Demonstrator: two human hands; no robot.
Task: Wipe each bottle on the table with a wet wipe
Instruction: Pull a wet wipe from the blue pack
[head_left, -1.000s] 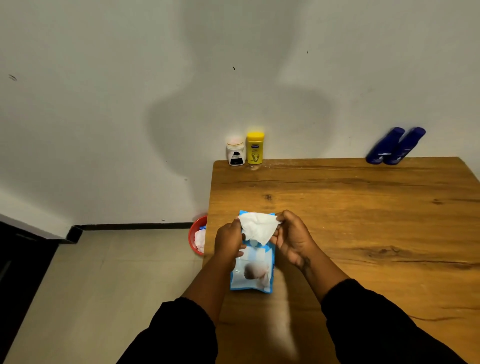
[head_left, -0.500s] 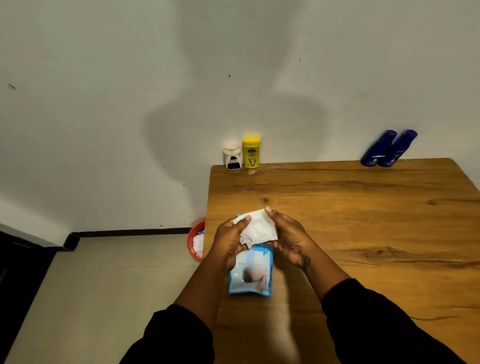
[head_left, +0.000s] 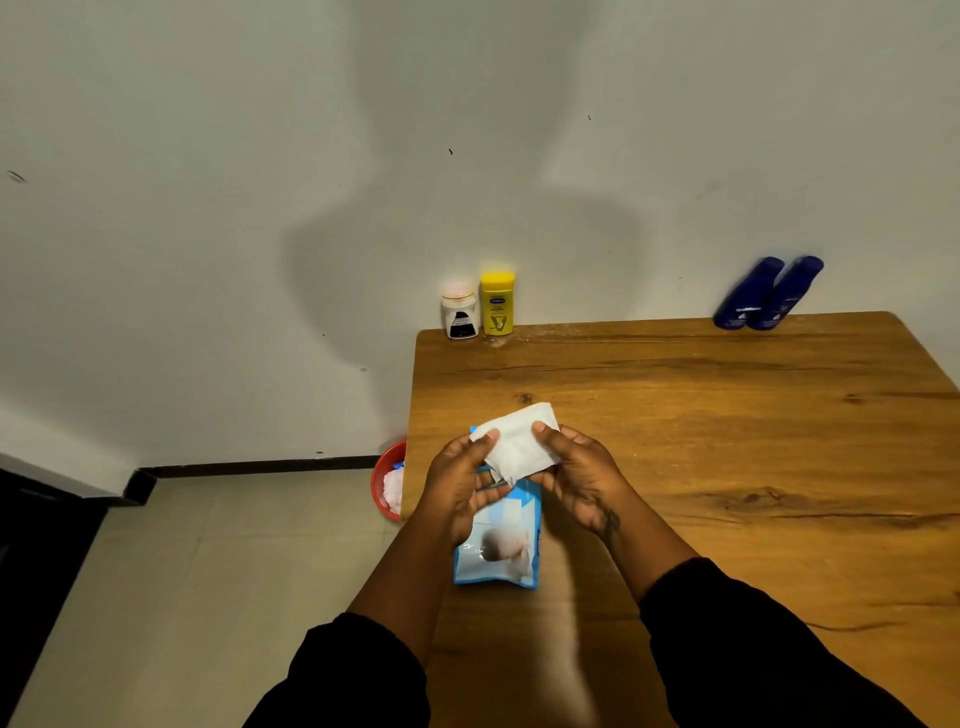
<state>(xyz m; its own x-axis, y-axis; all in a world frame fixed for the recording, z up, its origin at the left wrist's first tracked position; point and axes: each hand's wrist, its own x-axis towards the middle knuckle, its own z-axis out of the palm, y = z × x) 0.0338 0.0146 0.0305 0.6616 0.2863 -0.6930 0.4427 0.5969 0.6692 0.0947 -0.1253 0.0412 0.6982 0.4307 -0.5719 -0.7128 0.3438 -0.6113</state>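
Both hands (head_left: 524, 478) grasping wet wipe (head_left: 519, 441), wooden table (head_left: 727, 441), white wall (head_left: 208, 208)

Four bottles are standing along the table's (head_left: 727, 441) far edge: one white bottle (head_left: 460, 310) and one yellow bottle (head_left: 497, 303) are sitting side by side at the far left corner, and two dark blue bottles (head_left: 748, 294) (head_left: 787, 292) are leaning together towards the far right corner. One wet wipe (head_left: 519, 442) is being held, over one blue wipes pack (head_left: 501, 545) that is lying near the left edge. One red bin (head_left: 382, 480) is showing on the floor, partly hidden by the table's left edge.
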